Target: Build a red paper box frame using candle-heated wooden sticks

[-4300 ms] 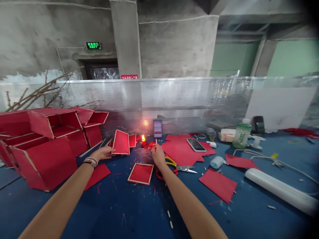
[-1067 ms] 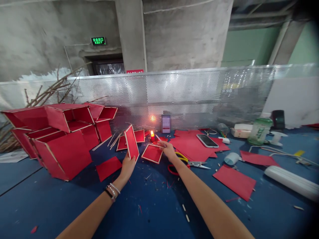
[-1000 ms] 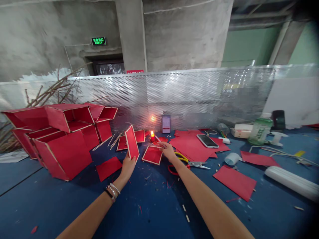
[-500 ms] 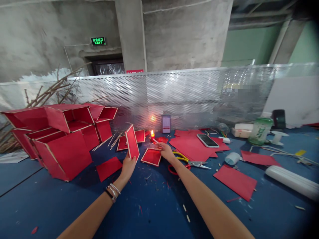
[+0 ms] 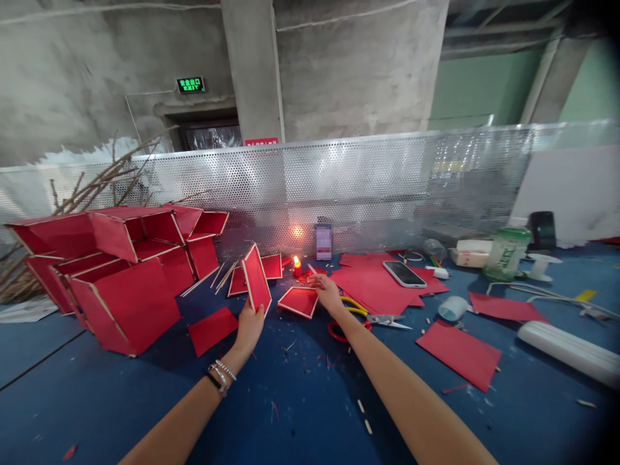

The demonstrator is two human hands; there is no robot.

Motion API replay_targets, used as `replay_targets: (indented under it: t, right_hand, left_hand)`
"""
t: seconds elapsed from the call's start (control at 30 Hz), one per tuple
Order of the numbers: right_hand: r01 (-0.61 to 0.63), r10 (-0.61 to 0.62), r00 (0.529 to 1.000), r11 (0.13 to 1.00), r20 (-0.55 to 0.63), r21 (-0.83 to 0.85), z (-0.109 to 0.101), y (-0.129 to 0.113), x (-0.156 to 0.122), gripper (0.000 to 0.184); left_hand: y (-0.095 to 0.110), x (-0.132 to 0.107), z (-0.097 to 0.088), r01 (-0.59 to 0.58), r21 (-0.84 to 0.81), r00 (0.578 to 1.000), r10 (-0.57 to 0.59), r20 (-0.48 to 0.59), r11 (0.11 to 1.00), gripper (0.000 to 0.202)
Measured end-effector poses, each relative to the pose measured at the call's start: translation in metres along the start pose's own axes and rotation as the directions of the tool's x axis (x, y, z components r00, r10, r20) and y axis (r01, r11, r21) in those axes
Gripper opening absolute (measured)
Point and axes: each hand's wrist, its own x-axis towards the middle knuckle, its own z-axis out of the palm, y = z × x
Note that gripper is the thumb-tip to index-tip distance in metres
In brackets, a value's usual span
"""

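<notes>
My left hand (image 5: 249,326) grips the bottom edge of a red paper panel framed with thin sticks (image 5: 256,278) and holds it upright on its edge. My right hand (image 5: 328,292) pinches a thin stick (image 5: 312,268) and rests at the far corner of a second red framed panel (image 5: 299,301) lying flat on the blue table. A small lit red candle (image 5: 297,267) burns just beyond both hands. More flat framed panels (image 5: 272,265) lie behind the upright one.
Stacked red open boxes (image 5: 121,271) fill the left side. Red paper sheets (image 5: 372,281), a phone (image 5: 403,274), red and yellow scissors (image 5: 361,316), a green bottle (image 5: 505,254), a white tube (image 5: 566,354) and a loose sheet (image 5: 458,354) lie right. A perforated metal screen (image 5: 368,187) backs the table.
Since 4.3 s ago my left hand has lifted its panel upright and come closer. The flat panel now lies farther back under my right hand, which has shifted slightly toward the candle.
</notes>
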Motion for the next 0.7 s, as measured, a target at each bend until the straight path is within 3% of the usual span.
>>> replay_targets:
  t: [0.1,0.27,0.43,0.6,0.7]
  right_hand:
    - [0.059,-0.053,0.998,0.987,0.04,-0.153,0.001,-0.002,-0.004,0.047]
    - [0.194,-0.115,0.969,0.903,0.219,-0.385,0.004,-0.009,-0.013,0.054]
    - [0.298,-0.2,0.93,0.903,0.31,-0.31,0.001,-0.013,-0.016,0.06]
    - [0.323,-0.226,0.907,0.915,0.356,-0.243,0.0,-0.012,-0.018,0.067]
    - [0.288,-0.192,0.931,0.909,0.312,-0.302,0.001,-0.012,-0.018,0.067]
  left_hand:
    - [-0.002,0.001,0.001,0.004,-0.014,1.0,-0.003,0.011,1.0,0.029]
    - [-0.012,0.007,0.002,0.017,0.047,0.999,-0.018,0.03,0.999,0.029]
    - [-0.018,0.008,0.003,0.007,0.018,0.999,-0.008,0.037,1.0,0.031]
    - [-0.015,0.007,0.002,0.027,0.06,0.999,-0.03,0.042,0.998,0.033]
    - [-0.015,0.008,0.002,0.011,0.072,0.999,-0.013,0.03,0.997,0.033]
